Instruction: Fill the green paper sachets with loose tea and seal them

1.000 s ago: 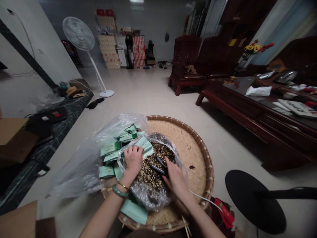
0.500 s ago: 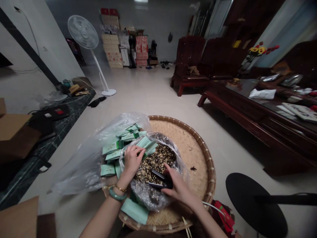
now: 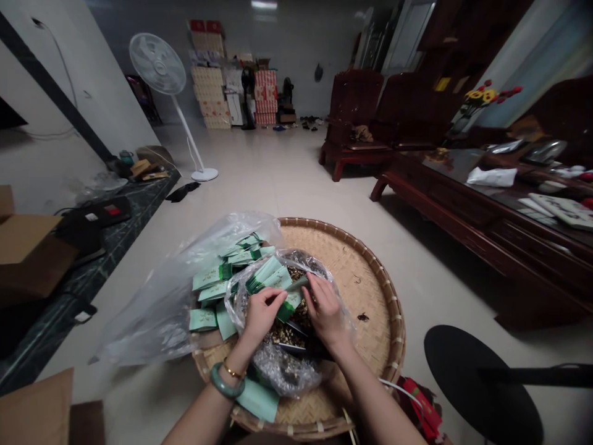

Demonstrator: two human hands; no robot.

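Note:
A round woven bamboo tray (image 3: pixel 370 272) holds a clear plastic bag of dark loose tea (image 3: pixel 287 334) and a larger clear bag (image 3: pixel 185 290) spilling several small green packets (image 3: pixel 217 277). My left hand (image 3: pixel 262 315) is closed round a fanned stack of green packets (image 3: pixel 271 277) above the tea. My right hand (image 3: pixel 324 309) pinches the right end of that same stack. A black scoop (image 3: pixel 296 330) lies in the tea below my hands. A green bangle is on my left wrist.
A black round stool (image 3: pixel 482 377) stands at the right. A long dark wooden table (image 3: pixel 486 210) with papers runs along the right. A dark marble counter (image 3: pixel 92 247) with cardboard boxes is at the left. A white standing fan (image 3: pixel 160 68) and stacked cartons (image 3: pixel 231 93) stand beyond.
My right hand has let go of the black scoop and moved up to the green packets. My left hand has lifted the packet stack over the tea.

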